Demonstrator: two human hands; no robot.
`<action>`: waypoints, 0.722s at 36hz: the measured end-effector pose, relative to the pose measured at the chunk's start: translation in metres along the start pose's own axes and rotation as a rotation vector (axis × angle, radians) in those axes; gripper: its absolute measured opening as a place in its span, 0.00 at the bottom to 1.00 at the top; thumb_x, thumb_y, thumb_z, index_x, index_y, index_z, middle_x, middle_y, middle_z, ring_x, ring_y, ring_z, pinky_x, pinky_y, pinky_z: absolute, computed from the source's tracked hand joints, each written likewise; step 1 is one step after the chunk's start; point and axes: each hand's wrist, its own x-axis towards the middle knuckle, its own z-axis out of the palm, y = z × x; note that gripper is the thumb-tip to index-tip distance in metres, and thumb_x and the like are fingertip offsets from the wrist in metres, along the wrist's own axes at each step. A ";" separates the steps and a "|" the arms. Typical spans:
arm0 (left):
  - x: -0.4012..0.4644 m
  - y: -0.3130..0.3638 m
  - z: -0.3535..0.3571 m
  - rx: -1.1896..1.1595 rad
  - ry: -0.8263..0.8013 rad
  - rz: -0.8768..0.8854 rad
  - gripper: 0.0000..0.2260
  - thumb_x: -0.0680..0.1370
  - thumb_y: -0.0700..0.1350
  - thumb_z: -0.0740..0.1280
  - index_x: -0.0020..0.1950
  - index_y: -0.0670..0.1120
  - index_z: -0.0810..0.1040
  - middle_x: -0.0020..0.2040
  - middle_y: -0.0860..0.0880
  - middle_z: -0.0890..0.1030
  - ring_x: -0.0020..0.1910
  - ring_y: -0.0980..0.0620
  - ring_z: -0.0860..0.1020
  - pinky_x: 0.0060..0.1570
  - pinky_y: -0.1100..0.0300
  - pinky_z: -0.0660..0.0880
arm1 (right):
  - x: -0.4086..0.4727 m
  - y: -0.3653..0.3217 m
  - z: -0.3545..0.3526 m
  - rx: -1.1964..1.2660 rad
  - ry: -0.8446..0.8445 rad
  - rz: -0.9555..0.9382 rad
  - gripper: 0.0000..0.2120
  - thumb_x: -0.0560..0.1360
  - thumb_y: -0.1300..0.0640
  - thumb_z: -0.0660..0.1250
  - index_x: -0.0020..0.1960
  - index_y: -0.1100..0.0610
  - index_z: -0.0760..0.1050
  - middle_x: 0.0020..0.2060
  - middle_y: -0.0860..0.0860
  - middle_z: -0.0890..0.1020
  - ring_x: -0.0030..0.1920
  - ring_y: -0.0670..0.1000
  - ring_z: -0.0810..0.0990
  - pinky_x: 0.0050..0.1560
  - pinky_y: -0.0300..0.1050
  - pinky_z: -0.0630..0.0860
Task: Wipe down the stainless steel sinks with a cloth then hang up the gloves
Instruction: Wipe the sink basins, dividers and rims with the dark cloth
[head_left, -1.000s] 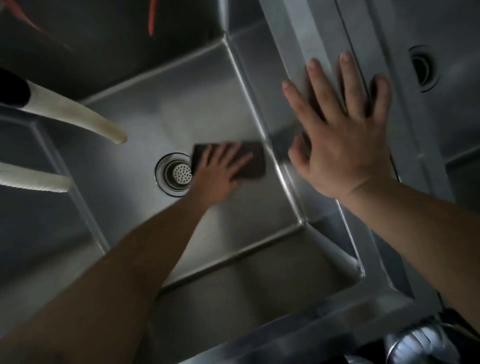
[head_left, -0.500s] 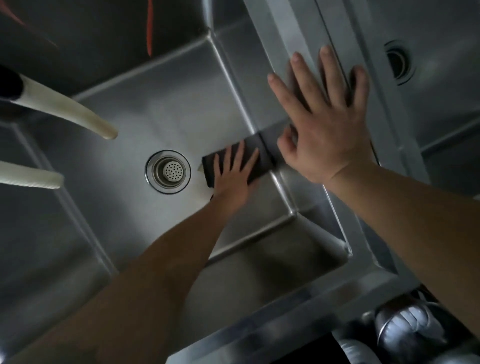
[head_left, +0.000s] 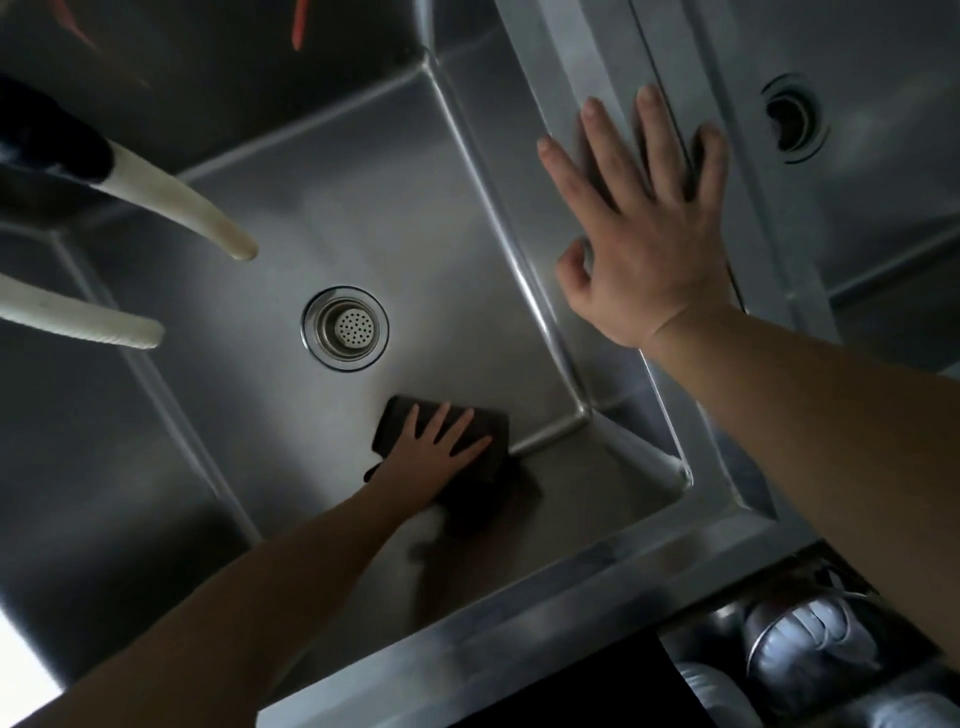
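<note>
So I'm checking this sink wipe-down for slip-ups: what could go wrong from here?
1. The left hand presses the dark cloth with flat fingers only; it could slide out from under them at the basin's corner seam.
2. The two white hoses hang over the basin, so a wide sweep might knock them.
3. The right hand braces on the smooth divider rim and may slip.

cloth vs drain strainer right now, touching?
Apart. In the head view the dark cloth, pressed flat under the left hand, lies on the sink floor nearer the camera than the drain strainer, with bare steel plainly between them.
</note>
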 end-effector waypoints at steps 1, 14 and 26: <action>-0.008 -0.004 0.003 -0.003 -0.034 -0.014 0.34 0.82 0.47 0.59 0.80 0.57 0.40 0.82 0.42 0.41 0.79 0.34 0.45 0.73 0.30 0.46 | 0.000 0.000 0.001 0.000 0.001 0.001 0.36 0.75 0.45 0.55 0.80 0.46 0.45 0.80 0.52 0.47 0.79 0.63 0.44 0.71 0.74 0.49; -0.067 -0.009 -0.044 -0.680 -0.442 -0.264 0.27 0.76 0.37 0.66 0.75 0.50 0.69 0.69 0.42 0.75 0.65 0.42 0.75 0.66 0.52 0.70 | -0.002 0.002 0.008 0.019 0.042 -0.019 0.37 0.73 0.41 0.53 0.80 0.46 0.46 0.80 0.52 0.48 0.79 0.63 0.44 0.71 0.75 0.48; -0.186 0.033 -0.137 -0.824 -0.166 -0.410 0.24 0.74 0.40 0.66 0.67 0.61 0.75 0.55 0.55 0.80 0.52 0.51 0.77 0.51 0.55 0.70 | -0.025 -0.001 -0.016 0.210 -0.078 -0.048 0.34 0.76 0.44 0.60 0.79 0.49 0.54 0.80 0.54 0.51 0.79 0.63 0.42 0.73 0.72 0.44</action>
